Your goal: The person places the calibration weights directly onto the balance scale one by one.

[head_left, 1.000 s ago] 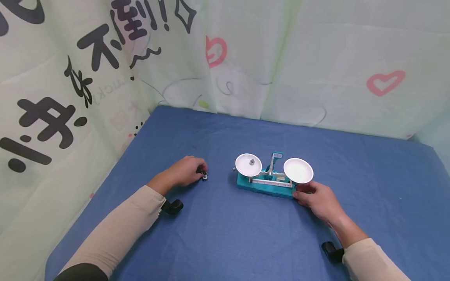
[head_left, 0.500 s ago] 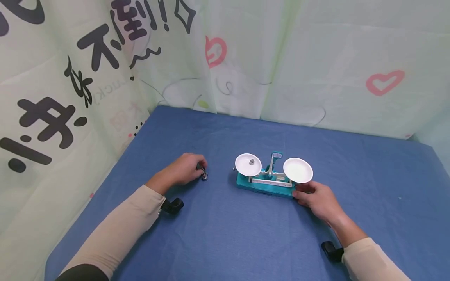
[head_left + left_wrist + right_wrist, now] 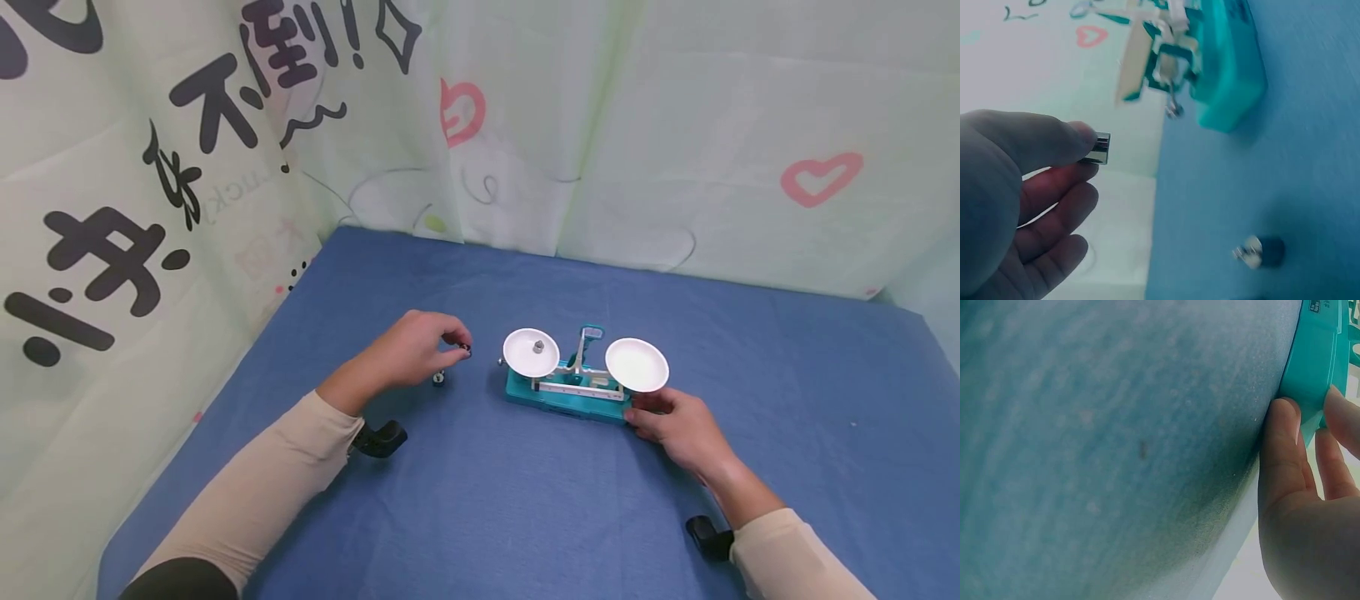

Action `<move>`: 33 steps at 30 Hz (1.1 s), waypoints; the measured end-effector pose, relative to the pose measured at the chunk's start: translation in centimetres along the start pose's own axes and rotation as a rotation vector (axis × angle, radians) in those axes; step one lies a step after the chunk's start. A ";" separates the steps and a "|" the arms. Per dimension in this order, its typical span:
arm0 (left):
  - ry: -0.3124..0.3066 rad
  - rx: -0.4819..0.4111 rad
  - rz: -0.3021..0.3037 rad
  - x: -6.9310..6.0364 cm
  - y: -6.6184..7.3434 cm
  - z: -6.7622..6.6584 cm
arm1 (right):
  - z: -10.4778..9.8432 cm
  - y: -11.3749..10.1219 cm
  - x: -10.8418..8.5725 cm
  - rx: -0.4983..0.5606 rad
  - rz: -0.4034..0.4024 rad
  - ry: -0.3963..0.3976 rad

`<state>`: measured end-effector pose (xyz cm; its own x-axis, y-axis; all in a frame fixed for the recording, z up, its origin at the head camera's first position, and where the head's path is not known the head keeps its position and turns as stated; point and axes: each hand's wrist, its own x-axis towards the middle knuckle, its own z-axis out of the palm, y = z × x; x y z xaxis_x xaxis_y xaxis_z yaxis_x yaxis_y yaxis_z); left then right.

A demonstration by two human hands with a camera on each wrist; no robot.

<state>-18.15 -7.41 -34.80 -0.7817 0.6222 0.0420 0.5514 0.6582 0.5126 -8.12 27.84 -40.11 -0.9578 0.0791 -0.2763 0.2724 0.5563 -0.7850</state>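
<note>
Between thumb and index finger my left hand [image 3: 411, 348] pinches a small shiny metal weight [image 3: 1102, 149], raised above the table, left of the balance scale's teal base [image 3: 573, 402]. A second metal weight [image 3: 438, 378] stands on the cloth just below that hand; the left wrist view shows this weight [image 3: 1259, 252] with its knob. On the scale's left pan [image 3: 517, 358] sits another small weight [image 3: 538, 347]; the right pan [image 3: 637, 364] holds nothing. My right hand [image 3: 684, 429] grips the base's right end, thumb and fingers around the teal corner [image 3: 1310, 381].
A blue cloth [image 3: 525, 500] covers the table. Behind and to the left hangs a pale curtain [image 3: 675, 125] with dark characters and pink hearts. Black wrist-worn mounts [image 3: 381, 439] stick out beside both forearms.
My left hand has lifted a weight off the cloth and moved up and right toward the scale, leaving the other weight standing. The right hand and the scale have stayed in place.
</note>
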 end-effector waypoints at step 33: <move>-0.069 0.038 0.044 5.6 4.0 1.6 | -0.2 0.1 0.1 -0.022 0.005 -0.012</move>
<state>-19.85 -0.63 -33.94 -0.7353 0.6777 0.0045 0.5966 0.6440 0.4789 -8.26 28.07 -40.10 -0.9554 0.0718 -0.2866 0.2745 0.5743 -0.7712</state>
